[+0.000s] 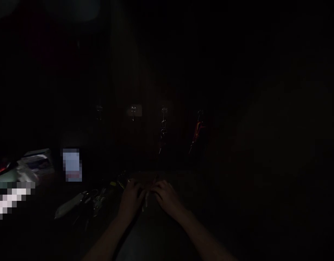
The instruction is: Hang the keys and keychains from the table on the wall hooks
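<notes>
Although the scene is very dark, a few things show on the work surface point(47, 232). At far left lies a pale packet point(38, 162), and nearer the middle a pair of scissors point(74, 203) lies flat. Just right of them, the left hand point(131, 201) and the right hand point(165, 195) meet, fingers curled around a small pale object point(146, 203) pinched between them; what it is cannot be told. Behind, hooks point(133, 111) hang on the wall, one bearing an orange-handled tool point(196, 132).

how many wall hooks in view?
4, in a row on the dark wall above the hands: far left, next, third, right. Darkness may hide more.
</notes>
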`<state>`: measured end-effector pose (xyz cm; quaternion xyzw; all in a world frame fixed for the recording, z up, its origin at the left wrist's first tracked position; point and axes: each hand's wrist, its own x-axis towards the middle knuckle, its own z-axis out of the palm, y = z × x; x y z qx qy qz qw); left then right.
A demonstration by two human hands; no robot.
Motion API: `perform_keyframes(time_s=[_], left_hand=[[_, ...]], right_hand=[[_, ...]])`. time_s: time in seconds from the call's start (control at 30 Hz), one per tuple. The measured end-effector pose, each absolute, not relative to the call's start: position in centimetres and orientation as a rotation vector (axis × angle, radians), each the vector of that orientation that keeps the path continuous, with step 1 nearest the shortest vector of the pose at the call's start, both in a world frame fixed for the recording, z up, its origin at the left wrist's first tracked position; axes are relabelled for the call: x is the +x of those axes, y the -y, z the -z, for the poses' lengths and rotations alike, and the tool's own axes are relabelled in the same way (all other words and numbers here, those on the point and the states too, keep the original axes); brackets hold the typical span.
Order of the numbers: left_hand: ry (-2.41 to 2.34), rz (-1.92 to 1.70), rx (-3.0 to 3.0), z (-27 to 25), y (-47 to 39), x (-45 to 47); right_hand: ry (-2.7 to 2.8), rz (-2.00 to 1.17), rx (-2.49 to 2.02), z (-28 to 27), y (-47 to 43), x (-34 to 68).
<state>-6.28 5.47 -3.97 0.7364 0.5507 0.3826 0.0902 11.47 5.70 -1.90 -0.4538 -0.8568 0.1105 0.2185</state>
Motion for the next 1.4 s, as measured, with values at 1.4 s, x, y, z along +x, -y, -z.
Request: perform_keyframes(time_s=[1.4], left_hand=[[-1.388, -1.180, 1.944, 3.1, -4.8, -5.7]], right_hand=[[1.517, -0.692, -1.091, -5.3, -6.5, 14.5]])
